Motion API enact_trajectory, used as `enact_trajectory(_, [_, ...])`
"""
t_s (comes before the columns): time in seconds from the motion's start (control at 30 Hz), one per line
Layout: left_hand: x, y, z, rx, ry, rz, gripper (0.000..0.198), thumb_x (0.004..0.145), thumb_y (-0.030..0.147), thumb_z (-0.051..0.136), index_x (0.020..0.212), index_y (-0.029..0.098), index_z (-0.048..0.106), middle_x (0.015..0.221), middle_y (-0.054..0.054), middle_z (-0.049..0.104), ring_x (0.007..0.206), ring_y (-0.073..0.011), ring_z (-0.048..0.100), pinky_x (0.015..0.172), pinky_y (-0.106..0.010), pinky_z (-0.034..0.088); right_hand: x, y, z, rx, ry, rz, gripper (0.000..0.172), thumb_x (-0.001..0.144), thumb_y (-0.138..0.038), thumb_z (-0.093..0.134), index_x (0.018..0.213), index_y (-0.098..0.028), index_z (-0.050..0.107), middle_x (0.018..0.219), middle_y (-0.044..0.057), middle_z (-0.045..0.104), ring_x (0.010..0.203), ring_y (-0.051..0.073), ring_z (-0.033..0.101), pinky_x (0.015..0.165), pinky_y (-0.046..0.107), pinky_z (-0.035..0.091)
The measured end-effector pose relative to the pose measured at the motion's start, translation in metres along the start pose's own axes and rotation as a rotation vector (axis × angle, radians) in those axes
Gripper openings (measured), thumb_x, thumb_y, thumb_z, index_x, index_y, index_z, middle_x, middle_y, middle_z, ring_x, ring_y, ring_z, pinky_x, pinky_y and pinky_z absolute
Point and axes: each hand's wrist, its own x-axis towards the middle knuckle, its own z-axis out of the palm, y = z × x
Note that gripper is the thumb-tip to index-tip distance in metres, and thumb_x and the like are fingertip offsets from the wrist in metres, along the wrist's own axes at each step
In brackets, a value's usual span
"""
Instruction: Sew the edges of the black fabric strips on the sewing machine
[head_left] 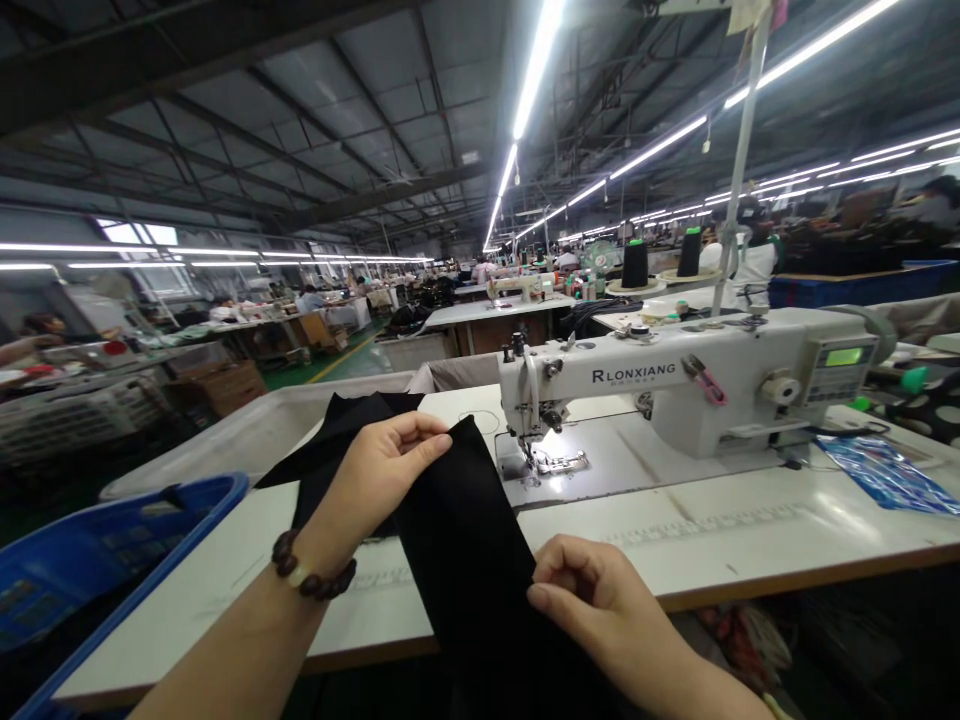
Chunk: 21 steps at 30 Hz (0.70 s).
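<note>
A long piece of black fabric (469,530) hangs between my hands and drops over the table's front edge. My left hand (394,455), with a beaded bracelet (311,570) at the wrist, pinches the fabric's upper edge between thumb and fingers. Lower down, my right hand (581,595) pinches the right edge of the same piece. To the right of the fabric stands a white sewing machine (600,375), its lit presser foot and needle area (551,460) apart from the cloth. More black fabric pieces (334,430) lie on the table behind my left hand.
The white sewing table (675,540) has a ruler scale along its front. A blue basket (217,495) stands at the left, and a pale bin (247,430) lies behind it. Pink-handled snips (709,380) rest against the machine arm. A blue packet (889,470) lies at right.
</note>
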Motion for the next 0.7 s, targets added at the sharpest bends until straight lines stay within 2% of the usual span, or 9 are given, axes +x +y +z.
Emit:
enact_trajectory(0.1, [0.012,-0.016,0.015,0.058,-0.073,-0.013,0.022,0.070,0.036,0.060,0.075,0.015,0.063,0.069,-0.002,0.064,0.066,-0.0172,0.060,0.059,-0.024,0.045,0.005,0.016,-0.002,0.026,0.009,0.062,0.016,0.069,-0.028,0.055,0.061,-0.018,0.045,0.049,-0.008,0.033,0.047,0.008,0.030,0.044,0.021,0.022])
enact_trajectory(0.2, [0.029,-0.046,0.042,0.137,-0.187,-0.043,0.020,0.073,0.033,0.055,0.075,0.014,0.062,0.071,-0.003,0.065,0.068,-0.0176,0.061,0.063,-0.026,0.046,0.012,0.043,-0.008,0.027,0.073,0.065,0.015,0.068,-0.025,0.055,0.064,-0.019,0.042,0.050,-0.008,0.031,0.047,0.008,0.029,0.044,0.021,0.022])
enact_trajectory(0.27, [0.041,-0.069,0.065,0.167,-0.248,-0.065,0.018,0.072,0.029,0.053,0.074,0.013,0.061,0.070,-0.003,0.065,0.068,-0.0175,0.061,0.063,-0.026,0.046,0.015,0.058,-0.014,0.007,0.115,0.039,0.010,0.070,-0.020,0.052,0.077,-0.019,0.045,0.053,-0.009,0.032,0.049,0.008,0.030,0.046,0.021,0.025])
enact_trajectory(0.33, [0.050,-0.091,0.085,0.185,-0.285,-0.073,0.014,0.071,0.024,0.054,0.074,0.012,0.061,0.067,-0.003,0.064,0.065,-0.0173,0.061,0.061,-0.026,0.046,0.016,0.067,-0.021,-0.065,0.123,0.026,0.023,0.072,-0.015,0.049,0.094,-0.020,0.049,0.056,-0.008,0.035,0.051,0.009,0.035,0.049,0.021,0.029])
enact_trajectory(0.37, [0.053,-0.099,0.094,0.200,-0.301,-0.068,0.013,0.070,0.021,0.054,0.076,0.012,0.061,0.066,-0.002,0.064,0.064,-0.0172,0.061,0.061,-0.026,0.046,0.017,0.069,-0.026,-0.120,0.101,0.035,0.027,0.074,-0.013,0.048,0.099,-0.020,0.051,0.057,-0.007,0.038,0.052,0.010,0.038,0.051,0.021,0.031])
enact_trajectory(0.43, [0.059,-0.111,0.108,0.236,-0.334,-0.043,0.016,0.070,0.017,0.054,0.083,0.012,0.060,0.063,-0.001,0.062,0.062,-0.0168,0.060,0.061,-0.027,0.045,0.019,0.069,-0.035,-0.227,0.033,0.072,0.027,0.075,-0.011,0.044,0.096,-0.020,0.058,0.061,-0.004,0.049,0.056,0.011,0.045,0.055,0.023,0.036])
enact_trajectory(0.53, [0.065,-0.118,0.118,0.291,-0.413,0.024,0.019,0.070,0.012,0.053,0.085,0.015,0.063,0.067,0.000,0.064,0.066,-0.0171,0.060,0.068,-0.028,0.045,0.023,0.063,-0.051,-0.353,-0.074,0.080,0.034,0.076,-0.006,0.039,0.093,-0.021,0.065,0.075,0.001,0.063,0.067,0.014,0.056,0.064,0.025,0.043])
enact_trajectory(0.63, [0.073,-0.120,0.122,0.332,-0.496,0.075,0.017,0.071,0.011,0.054,0.079,0.018,0.068,0.081,-0.002,0.069,0.080,-0.0189,0.062,0.079,-0.029,0.044,0.029,0.058,-0.063,-0.473,-0.171,-0.035,0.039,0.077,-0.003,0.041,0.104,-0.024,0.062,0.093,0.002,0.066,0.085,0.016,0.060,0.077,0.027,0.044])
enact_trajectory(0.7, [0.078,-0.122,0.124,0.355,-0.526,0.085,0.017,0.072,0.013,0.055,0.080,0.018,0.069,0.086,-0.003,0.069,0.084,-0.0200,0.062,0.081,-0.030,0.044,0.034,0.060,-0.068,-0.560,-0.227,-0.135,0.037,0.080,-0.004,0.043,0.107,-0.023,0.060,0.098,0.003,0.065,0.088,0.016,0.059,0.079,0.026,0.044])
